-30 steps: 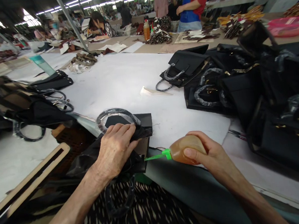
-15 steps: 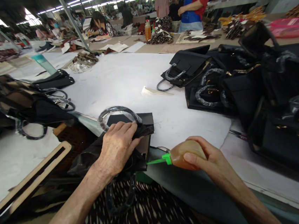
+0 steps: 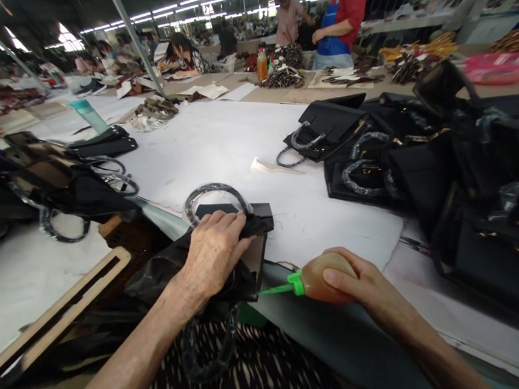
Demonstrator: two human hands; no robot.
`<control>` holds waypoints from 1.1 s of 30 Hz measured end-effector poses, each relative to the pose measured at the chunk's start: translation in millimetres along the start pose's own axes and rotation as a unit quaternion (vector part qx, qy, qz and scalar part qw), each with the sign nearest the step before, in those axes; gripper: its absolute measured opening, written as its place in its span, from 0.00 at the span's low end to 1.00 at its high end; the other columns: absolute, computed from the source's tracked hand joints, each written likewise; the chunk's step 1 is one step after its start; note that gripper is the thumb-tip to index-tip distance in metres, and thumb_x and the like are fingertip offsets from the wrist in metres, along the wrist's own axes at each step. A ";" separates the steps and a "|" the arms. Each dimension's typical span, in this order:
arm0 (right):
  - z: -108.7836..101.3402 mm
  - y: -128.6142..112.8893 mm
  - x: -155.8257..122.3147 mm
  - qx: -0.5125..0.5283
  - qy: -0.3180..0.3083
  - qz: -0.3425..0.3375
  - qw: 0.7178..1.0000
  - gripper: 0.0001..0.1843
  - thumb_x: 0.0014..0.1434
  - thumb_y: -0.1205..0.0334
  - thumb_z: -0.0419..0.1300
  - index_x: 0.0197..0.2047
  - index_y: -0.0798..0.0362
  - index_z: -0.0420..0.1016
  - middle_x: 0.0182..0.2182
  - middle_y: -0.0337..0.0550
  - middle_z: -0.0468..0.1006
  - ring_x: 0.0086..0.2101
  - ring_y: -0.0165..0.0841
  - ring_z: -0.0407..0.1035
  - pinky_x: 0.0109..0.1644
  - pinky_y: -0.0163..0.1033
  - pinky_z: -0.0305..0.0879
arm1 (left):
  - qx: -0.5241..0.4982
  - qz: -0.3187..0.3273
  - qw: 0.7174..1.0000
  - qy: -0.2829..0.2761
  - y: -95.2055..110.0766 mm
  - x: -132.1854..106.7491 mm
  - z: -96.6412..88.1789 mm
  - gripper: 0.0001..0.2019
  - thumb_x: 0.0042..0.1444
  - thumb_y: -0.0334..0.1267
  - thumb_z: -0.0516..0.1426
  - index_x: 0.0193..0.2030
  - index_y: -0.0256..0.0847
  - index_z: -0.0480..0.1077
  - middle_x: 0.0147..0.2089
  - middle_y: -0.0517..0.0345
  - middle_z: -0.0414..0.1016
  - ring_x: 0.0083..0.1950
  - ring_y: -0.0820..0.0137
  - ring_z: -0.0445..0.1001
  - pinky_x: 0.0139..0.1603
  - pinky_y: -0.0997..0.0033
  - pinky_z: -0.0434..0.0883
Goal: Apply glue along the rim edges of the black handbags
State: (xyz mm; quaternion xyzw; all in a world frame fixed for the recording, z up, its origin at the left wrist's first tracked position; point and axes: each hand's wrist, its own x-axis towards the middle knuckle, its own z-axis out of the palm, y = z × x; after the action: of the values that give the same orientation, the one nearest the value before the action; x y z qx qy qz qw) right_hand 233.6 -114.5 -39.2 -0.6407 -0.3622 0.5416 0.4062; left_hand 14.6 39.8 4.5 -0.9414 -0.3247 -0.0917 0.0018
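Observation:
Under my left hand (image 3: 216,250) is a black handbag (image 3: 257,216) with plastic-wrapped loop handles, lying at the table's near edge. The left fingers are bent over its top, gripping the dark material, and the thumb points right. My right hand (image 3: 364,282) is wrapped round a squeeze bottle (image 3: 325,278) of amber liquid, tilted on its side. Its green nozzle (image 3: 278,289) points left, with the tip at the bag's near right corner; whether it touches cannot be made out. One bag handle (image 3: 211,361) hangs down over my patterned clothing.
Black handbags (image 3: 462,199) are heaped on the right of the white-covered table (image 3: 217,137), more bags (image 3: 56,183) at the left. A wooden frame (image 3: 81,303) juts in at lower left. A teal-capped cup (image 3: 89,116) stands farther back. People work beyond, one in a blue apron (image 3: 333,34).
The view has shifted slightly, so everything appears a little lower and mostly farther right. Both hands keep their hold, and the nozzle stays at the bag's corner.

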 end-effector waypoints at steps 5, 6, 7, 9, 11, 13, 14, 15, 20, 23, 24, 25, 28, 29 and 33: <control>7.2 -3.1 9.4 0.076 -0.063 0.008 0.995 0.20 0.57 0.48 0.57 0.42 0.58 0.71 0.33 0.46 0.74 0.30 0.35 0.66 0.26 0.34 0.61 | -0.003 -0.031 0.999 -0.041 -5.1 15.1 -13.7 0.08 0.59 0.41 0.55 0.37 0.38 0.69 0.35 0.53 0.73 0.39 0.63 0.70 0.39 0.66 0.66; 9.7 -4.2 10.8 0.095 -0.078 0.016 0.992 0.21 0.57 0.48 0.57 0.42 0.59 0.72 0.33 0.46 0.74 0.29 0.34 0.66 0.24 0.33 0.60 | -0.005 -0.039 0.998 -0.049 -7.5 18.3 -16.2 0.08 0.58 0.42 0.55 0.36 0.39 0.69 0.34 0.53 0.73 0.38 0.63 0.70 0.38 0.67 0.66; 12.2 -5.2 11.8 0.117 -0.098 0.025 0.988 0.22 0.57 0.47 0.57 0.42 0.59 0.73 0.31 0.46 0.74 0.28 0.33 0.65 0.22 0.32 0.58 | -0.009 -0.049 0.997 -0.058 -10.2 21.5 -18.4 0.09 0.58 0.42 0.55 0.36 0.39 0.70 0.33 0.53 0.72 0.37 0.64 0.70 0.38 0.68 0.66; 17.2 -7.4 12.1 0.163 -0.136 0.034 0.977 0.23 0.57 0.46 0.57 0.41 0.59 0.75 0.28 0.45 0.74 0.24 0.29 0.63 0.20 0.29 0.55 | -0.022 -0.072 0.994 -0.074 -15.8 27.4 -22.2 0.09 0.58 0.43 0.55 0.36 0.40 0.71 0.33 0.54 0.72 0.36 0.65 0.71 0.36 0.69 0.66; 21.4 -9.5 10.5 0.204 -0.147 0.046 0.967 0.23 0.57 0.45 0.56 0.39 0.58 0.77 0.26 0.44 0.74 0.21 0.27 0.62 0.18 0.27 0.54 | -0.038 -0.095 0.991 -0.084 -20.7 32.7 -25.0 0.10 0.57 0.44 0.55 0.36 0.40 0.71 0.34 0.54 0.73 0.36 0.65 0.72 0.36 0.70 0.65; 24.8 -12.1 8.1 0.263 -0.118 0.089 0.953 0.21 0.58 0.46 0.57 0.39 0.56 0.78 0.25 0.44 0.75 0.20 0.26 0.64 0.17 0.26 0.55 | -0.048 -0.117 0.988 -0.092 -24.1 37.3 -27.3 0.10 0.56 0.44 0.55 0.38 0.40 0.72 0.35 0.53 0.74 0.38 0.64 0.73 0.36 0.70 0.66; 26.1 -13.9 7.1 0.292 -0.100 0.114 0.944 0.21 0.58 0.46 0.57 0.39 0.55 0.78 0.25 0.45 0.75 0.21 0.27 0.66 0.17 0.25 0.56 | -0.050 -0.127 0.986 -0.096 -25.2 39.4 -28.3 0.10 0.56 0.44 0.55 0.38 0.40 0.72 0.35 0.52 0.74 0.38 0.63 0.73 0.36 0.70 0.66; 27.3 -16.3 6.4 0.320 -0.087 0.140 0.933 0.21 0.59 0.45 0.56 0.39 0.54 0.78 0.25 0.46 0.76 0.21 0.27 0.67 0.17 0.25 0.58 | -0.052 -0.137 0.984 -0.102 -26.1 41.3 -29.1 0.10 0.56 0.43 0.55 0.38 0.40 0.73 0.35 0.51 0.75 0.39 0.62 0.74 0.37 0.70 0.66; 24.4 -48.8 5.1 0.410 -0.062 0.184 0.891 0.20 0.63 0.50 0.51 0.35 0.56 0.76 0.26 0.52 0.77 0.21 0.30 0.71 0.20 0.27 0.64 | -0.043 -0.160 0.982 -0.090 -31.2 46.4 -29.4 0.12 0.56 0.42 0.53 0.35 0.36 0.73 0.35 0.47 0.76 0.39 0.60 0.75 0.36 0.68 0.67; 6.3 -95.1 4.8 0.434 -0.033 0.179 0.882 0.24 0.65 0.55 0.44 0.33 0.60 0.76 0.27 0.56 0.76 0.21 0.30 0.71 0.20 0.28 0.65 | -0.030 -0.174 0.982 -0.062 -35.8 45.8 -28.3 0.12 0.55 0.41 0.52 0.33 0.37 0.73 0.36 0.47 0.75 0.38 0.62 0.75 0.35 0.69 0.66; -3.3 -114.8 5.4 0.439 -0.019 0.158 0.884 0.25 0.65 0.55 0.43 0.33 0.61 0.76 0.26 0.56 0.76 0.19 0.29 0.69 0.18 0.27 0.63 | -0.027 -0.181 0.981 -0.057 -37.1 44.9 -28.5 0.12 0.55 0.42 0.52 0.32 0.37 0.73 0.37 0.48 0.74 0.37 0.63 0.74 0.34 0.70 0.66; -14.3 -135.9 6.8 0.437 -0.003 0.124 0.891 0.24 0.64 0.55 0.44 0.32 0.60 0.76 0.26 0.54 0.75 0.18 0.26 0.66 0.16 0.25 0.59 | -0.025 -0.187 0.981 -0.055 -38.1 43.7 -29.1 0.12 0.56 0.42 0.52 0.32 0.37 0.73 0.37 0.48 0.74 0.37 0.63 0.74 0.34 0.70 0.66; -50.3 -198.5 15.1 0.447 0.016 -0.010 0.895 0.13 0.60 0.56 0.54 0.36 0.54 0.76 0.30 0.44 0.74 0.16 0.19 0.62 0.16 0.21 0.52 | -0.019 -0.191 0.980 -0.053 -39.9 39.1 -32.9 0.12 0.56 0.43 0.52 0.32 0.38 0.72 0.36 0.49 0.74 0.38 0.63 0.74 0.35 0.70 0.65; -60.9 -216.6 18.9 0.417 0.014 -0.059 0.907 0.10 0.60 0.59 0.54 0.35 0.53 0.75 0.29 0.42 0.73 0.15 0.18 0.60 0.16 0.22 0.50 | -0.017 -0.191 0.980 -0.052 -40.2 37.5 -34.4 0.13 0.57 0.43 0.51 0.31 0.38 0.72 0.36 0.49 0.74 0.38 0.63 0.74 0.35 0.70 0.65; -81.3 -259.4 31.3 0.311 0.049 -0.151 0.937 0.15 0.61 0.59 0.49 0.31 0.53 0.75 0.29 0.39 0.72 0.12 0.16 0.55 0.18 0.24 0.42 | -0.016 -0.203 0.978 -0.051 -40.6 31.4 -38.8 0.14 0.58 0.44 0.50 0.32 0.38 0.71 0.34 0.49 0.74 0.37 0.61 0.74 0.34 0.68 0.64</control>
State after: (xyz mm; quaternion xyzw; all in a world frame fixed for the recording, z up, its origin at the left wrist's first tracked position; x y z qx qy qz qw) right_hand 312.4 9.2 191.9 -0.4457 -0.2479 0.5277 0.6793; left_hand 7.4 88.6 45.8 -0.8591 -0.5074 -0.0473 -0.0481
